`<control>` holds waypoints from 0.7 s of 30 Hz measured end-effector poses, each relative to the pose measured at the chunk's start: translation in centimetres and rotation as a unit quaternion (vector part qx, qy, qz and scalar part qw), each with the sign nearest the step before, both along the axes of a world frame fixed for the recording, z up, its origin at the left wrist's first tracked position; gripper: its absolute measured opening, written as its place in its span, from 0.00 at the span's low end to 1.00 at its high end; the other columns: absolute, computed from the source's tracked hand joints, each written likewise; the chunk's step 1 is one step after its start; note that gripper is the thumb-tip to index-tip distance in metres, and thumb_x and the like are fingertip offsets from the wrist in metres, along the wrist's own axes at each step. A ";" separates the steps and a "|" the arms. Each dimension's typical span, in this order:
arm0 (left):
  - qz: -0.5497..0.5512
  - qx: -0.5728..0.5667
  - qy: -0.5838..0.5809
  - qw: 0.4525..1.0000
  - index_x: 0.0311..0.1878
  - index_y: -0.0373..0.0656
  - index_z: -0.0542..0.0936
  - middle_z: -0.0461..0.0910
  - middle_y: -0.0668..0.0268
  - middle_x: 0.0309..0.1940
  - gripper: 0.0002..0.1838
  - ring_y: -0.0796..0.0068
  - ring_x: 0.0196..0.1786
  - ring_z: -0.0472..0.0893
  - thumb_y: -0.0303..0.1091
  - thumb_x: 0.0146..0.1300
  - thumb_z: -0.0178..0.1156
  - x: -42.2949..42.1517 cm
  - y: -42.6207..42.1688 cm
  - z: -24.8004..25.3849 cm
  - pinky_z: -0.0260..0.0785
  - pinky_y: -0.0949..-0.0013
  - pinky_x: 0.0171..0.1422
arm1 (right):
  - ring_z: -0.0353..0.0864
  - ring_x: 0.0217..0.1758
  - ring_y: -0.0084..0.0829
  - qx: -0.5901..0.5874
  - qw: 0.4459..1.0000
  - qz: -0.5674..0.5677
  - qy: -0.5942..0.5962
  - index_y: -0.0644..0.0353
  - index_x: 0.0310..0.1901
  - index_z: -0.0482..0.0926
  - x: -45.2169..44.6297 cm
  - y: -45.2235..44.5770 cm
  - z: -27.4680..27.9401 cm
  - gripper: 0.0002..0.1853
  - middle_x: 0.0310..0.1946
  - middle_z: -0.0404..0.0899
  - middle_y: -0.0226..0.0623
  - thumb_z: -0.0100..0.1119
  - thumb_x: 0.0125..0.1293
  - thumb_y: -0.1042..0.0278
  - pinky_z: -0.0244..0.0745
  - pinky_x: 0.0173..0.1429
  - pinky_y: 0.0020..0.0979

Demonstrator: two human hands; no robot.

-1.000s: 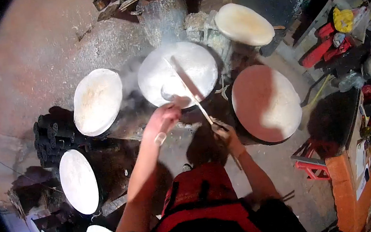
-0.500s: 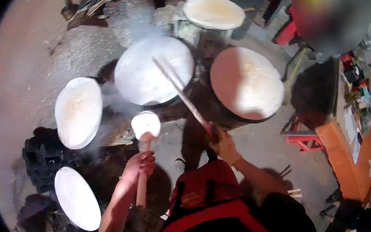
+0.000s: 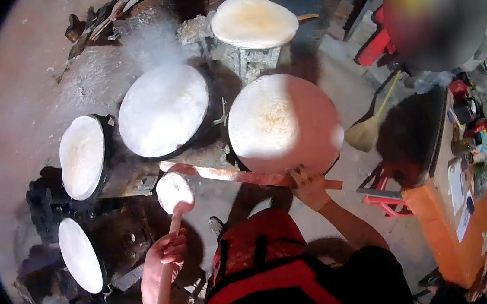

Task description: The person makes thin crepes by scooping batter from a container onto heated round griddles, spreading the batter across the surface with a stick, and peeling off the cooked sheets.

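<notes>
White-bowled ladle (image 3: 175, 192) on the wearer's side of the steaming disc (image 3: 164, 111), left hand (image 3: 168, 252) clamped round its handle, flat stick (image 3: 222, 172) near the steaming disc's lower right, right hand (image 3: 310, 189) gripping stick, hands apart, browned disc (image 3: 267, 122) right of steaming disc.

Dim room, hard light, curved black edges.
Glare whitens the steaming disc (image 3: 164, 112); shadow crosses the disc at its right (image 3: 284, 125); a blurred oval (image 3: 436, 10) veils the upper right.
</notes>
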State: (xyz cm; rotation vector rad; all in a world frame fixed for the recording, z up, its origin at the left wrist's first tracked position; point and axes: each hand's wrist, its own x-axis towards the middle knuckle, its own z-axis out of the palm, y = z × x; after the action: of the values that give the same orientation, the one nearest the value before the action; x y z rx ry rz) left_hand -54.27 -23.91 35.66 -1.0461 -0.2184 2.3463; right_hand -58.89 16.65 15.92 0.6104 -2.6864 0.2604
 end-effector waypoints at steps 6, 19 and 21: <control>0.070 -0.002 0.011 0.997 0.54 0.28 0.63 0.63 0.66 0.24 0.15 0.80 0.24 0.65 0.27 0.68 0.43 1.6 5.6 1.2 0.62 0.79 0.20 | 0.78 0.43 0.36 -0.025 0.976 -0.198 -0.089 0.57 0.52 0.73 -5.6 6.4 -3.0 0.24 0.46 0.75 0.39 0.62 0.52 0.62 0.73 0.43 0.35; 0.125 -0.345 0.144 0.919 0.58 0.37 0.63 0.63 0.70 0.24 0.17 0.88 0.16 0.59 0.34 0.71 0.44 3.1 4.8 3.8 0.51 0.86 0.10 | 0.75 0.26 0.22 -0.679 0.547 0.068 -0.485 0.59 0.53 0.75 -18.9 -7.0 0.9 0.16 0.36 0.80 0.26 0.52 0.67 0.63 0.72 0.31 0.20; 0.111 -0.297 0.099 0.943 0.50 0.35 0.67 0.61 0.71 0.22 0.11 0.88 0.17 0.57 0.30 0.68 0.48 1.8 2.3 0.9 0.49 0.86 0.11 | 0.77 0.29 0.23 -0.596 0.701 0.079 -0.384 0.56 0.51 0.77 -17.8 -13.9 -1.0 0.14 0.36 0.80 0.32 0.56 0.65 0.63 0.72 0.31 0.21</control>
State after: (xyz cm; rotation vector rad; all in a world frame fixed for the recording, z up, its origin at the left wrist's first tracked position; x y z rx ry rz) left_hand -52.44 -21.63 36.52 -1.0751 0.5058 2.7831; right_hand -76.68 2.72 14.90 0.2749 -2.2651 2.4792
